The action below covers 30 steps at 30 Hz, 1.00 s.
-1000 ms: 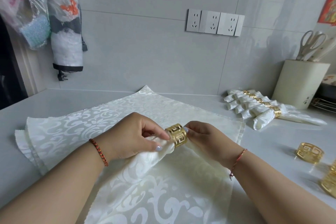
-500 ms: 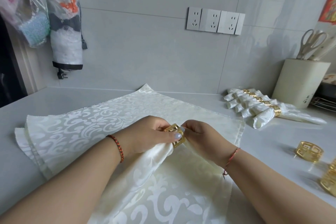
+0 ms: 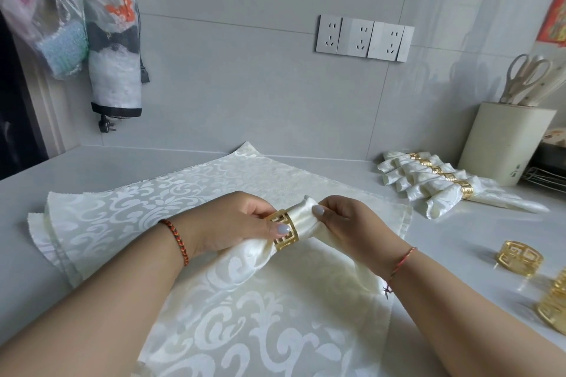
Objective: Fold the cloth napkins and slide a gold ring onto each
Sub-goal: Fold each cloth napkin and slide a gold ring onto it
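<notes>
Single head-worn wide-angle view, facing forward and down from close above the table [image 3: 459,242], toward the tiled wall [image 3: 245,86] behind; both forearms enter from the lower edge.

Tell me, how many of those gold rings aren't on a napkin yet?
2 that I can see: one loose gold ring on the counter at the right, and a second ring nearer, cut off by the right edge. More may lie out of view.

Satiny cream damask cloth napkin [image 3: 245,257]; shiny gold ring [image 3: 283,231], probably metal; smooth, faintly glossy grey counter [image 3: 459,242]; glossy wall tiles [image 3: 245,86].
</notes>
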Each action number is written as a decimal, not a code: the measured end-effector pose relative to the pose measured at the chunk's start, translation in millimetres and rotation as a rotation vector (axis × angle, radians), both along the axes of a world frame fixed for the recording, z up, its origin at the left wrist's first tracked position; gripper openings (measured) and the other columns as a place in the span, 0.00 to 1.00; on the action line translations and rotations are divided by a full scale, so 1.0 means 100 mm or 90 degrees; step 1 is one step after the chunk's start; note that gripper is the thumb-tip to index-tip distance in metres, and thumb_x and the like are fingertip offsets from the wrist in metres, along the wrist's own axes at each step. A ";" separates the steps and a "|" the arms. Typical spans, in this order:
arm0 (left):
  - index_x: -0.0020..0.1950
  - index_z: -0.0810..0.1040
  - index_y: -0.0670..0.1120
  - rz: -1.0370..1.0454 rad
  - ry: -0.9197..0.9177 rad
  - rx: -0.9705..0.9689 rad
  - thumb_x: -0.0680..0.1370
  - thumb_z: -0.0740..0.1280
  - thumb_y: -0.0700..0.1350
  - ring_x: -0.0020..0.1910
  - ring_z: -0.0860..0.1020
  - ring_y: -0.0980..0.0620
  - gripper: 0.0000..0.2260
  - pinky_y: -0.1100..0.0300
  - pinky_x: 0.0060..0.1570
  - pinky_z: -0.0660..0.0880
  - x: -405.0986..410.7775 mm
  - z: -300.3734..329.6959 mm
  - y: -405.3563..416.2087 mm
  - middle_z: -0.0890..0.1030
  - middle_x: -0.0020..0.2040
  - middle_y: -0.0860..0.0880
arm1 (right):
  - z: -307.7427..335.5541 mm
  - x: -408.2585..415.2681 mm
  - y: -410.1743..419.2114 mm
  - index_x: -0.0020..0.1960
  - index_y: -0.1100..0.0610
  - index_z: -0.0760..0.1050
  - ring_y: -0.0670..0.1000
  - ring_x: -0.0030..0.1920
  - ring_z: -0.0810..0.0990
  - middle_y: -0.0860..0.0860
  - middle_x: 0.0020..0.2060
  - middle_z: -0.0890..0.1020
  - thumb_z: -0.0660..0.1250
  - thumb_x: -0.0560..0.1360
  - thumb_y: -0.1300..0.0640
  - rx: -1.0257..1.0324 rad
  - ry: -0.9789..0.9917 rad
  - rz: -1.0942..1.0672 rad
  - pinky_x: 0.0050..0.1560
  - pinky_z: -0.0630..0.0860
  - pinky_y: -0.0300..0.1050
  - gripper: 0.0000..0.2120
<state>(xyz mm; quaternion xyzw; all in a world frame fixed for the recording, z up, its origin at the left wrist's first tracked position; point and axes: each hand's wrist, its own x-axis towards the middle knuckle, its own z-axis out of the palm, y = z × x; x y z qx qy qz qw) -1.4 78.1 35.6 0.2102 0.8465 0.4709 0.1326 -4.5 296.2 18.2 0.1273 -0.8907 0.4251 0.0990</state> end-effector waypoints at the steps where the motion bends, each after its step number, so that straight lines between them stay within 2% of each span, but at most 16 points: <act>1: 0.51 0.81 0.41 -0.003 -0.005 -0.004 0.62 0.72 0.64 0.40 0.76 0.48 0.30 0.54 0.44 0.70 0.00 0.00 -0.01 0.79 0.43 0.43 | 0.00 0.00 0.00 0.39 0.57 0.75 0.39 0.22 0.66 0.43 0.24 0.69 0.62 0.79 0.52 0.000 0.000 0.003 0.24 0.61 0.29 0.13; 3: 0.50 0.83 0.44 -0.004 -0.010 -0.015 0.62 0.72 0.64 0.39 0.77 0.50 0.28 0.55 0.43 0.71 0.02 0.01 -0.01 0.81 0.42 0.45 | -0.01 0.00 0.00 0.39 0.56 0.75 0.39 0.22 0.67 0.43 0.24 0.69 0.62 0.79 0.53 0.002 0.002 0.005 0.25 0.62 0.29 0.13; 5: 0.49 0.83 0.48 0.007 0.011 -0.038 0.64 0.74 0.62 0.35 0.78 0.54 0.22 0.62 0.40 0.72 0.02 0.00 -0.01 0.83 0.40 0.49 | -0.03 -0.01 -0.01 0.38 0.56 0.75 0.39 0.23 0.67 0.43 0.24 0.70 0.62 0.79 0.52 0.009 0.009 0.004 0.25 0.63 0.30 0.13; 7: 0.49 0.83 0.51 0.026 0.045 -0.066 0.69 0.75 0.58 0.29 0.75 0.61 0.15 0.69 0.33 0.69 0.02 0.01 -0.01 0.81 0.33 0.56 | -0.04 -0.02 -0.01 0.39 0.56 0.75 0.40 0.24 0.68 0.45 0.26 0.72 0.62 0.79 0.52 0.031 0.022 0.002 0.26 0.64 0.31 0.13; 8: 0.48 0.83 0.51 0.030 0.060 -0.082 0.70 0.75 0.57 0.28 0.73 0.62 0.13 0.70 0.32 0.67 0.02 0.00 -0.02 0.79 0.30 0.57 | -0.04 -0.02 -0.01 0.40 0.57 0.75 0.40 0.24 0.68 0.45 0.27 0.72 0.62 0.79 0.52 0.040 0.028 0.003 0.27 0.65 0.32 0.13; 12: 0.44 0.82 0.49 0.053 0.092 -0.122 0.63 0.71 0.63 0.34 0.75 0.59 0.19 0.63 0.38 0.70 0.05 -0.01 -0.01 0.79 0.35 0.54 | -0.07 -0.02 -0.03 0.38 0.54 0.75 0.40 0.26 0.69 0.44 0.27 0.73 0.62 0.79 0.52 0.041 0.050 0.027 0.29 0.66 0.32 0.12; 18: 0.38 0.78 0.47 0.100 0.132 -0.144 0.58 0.71 0.63 0.23 0.67 0.62 0.21 0.67 0.27 0.63 0.00 -0.03 0.02 0.71 0.24 0.59 | -0.06 0.01 -0.06 0.38 0.56 0.74 0.41 0.25 0.68 0.43 0.24 0.72 0.63 0.78 0.53 0.022 0.079 0.048 0.27 0.65 0.32 0.12; 21: 0.39 0.78 0.45 0.108 0.135 -0.141 0.57 0.71 0.63 0.24 0.67 0.60 0.24 0.64 0.29 0.64 -0.01 -0.02 0.03 0.71 0.25 0.58 | -0.06 0.02 -0.06 0.40 0.60 0.75 0.42 0.25 0.67 0.42 0.23 0.72 0.63 0.78 0.53 0.009 0.076 0.058 0.27 0.64 0.32 0.12; 24: 0.42 0.79 0.45 0.072 0.103 -0.092 0.56 0.71 0.63 0.27 0.71 0.59 0.25 0.63 0.32 0.66 0.02 0.01 0.00 0.75 0.28 0.57 | -0.05 0.03 -0.05 0.40 0.60 0.75 0.41 0.25 0.67 0.42 0.23 0.71 0.63 0.79 0.53 -0.010 0.053 0.053 0.27 0.63 0.32 0.13; 30: 0.46 0.81 0.43 0.020 0.041 0.019 0.58 0.74 0.60 0.37 0.76 0.51 0.25 0.55 0.41 0.70 0.04 0.02 -0.04 0.81 0.40 0.43 | -0.01 0.03 -0.02 0.37 0.56 0.74 0.40 0.24 0.66 0.43 0.24 0.69 0.62 0.79 0.53 -0.012 0.047 0.025 0.27 0.62 0.31 0.13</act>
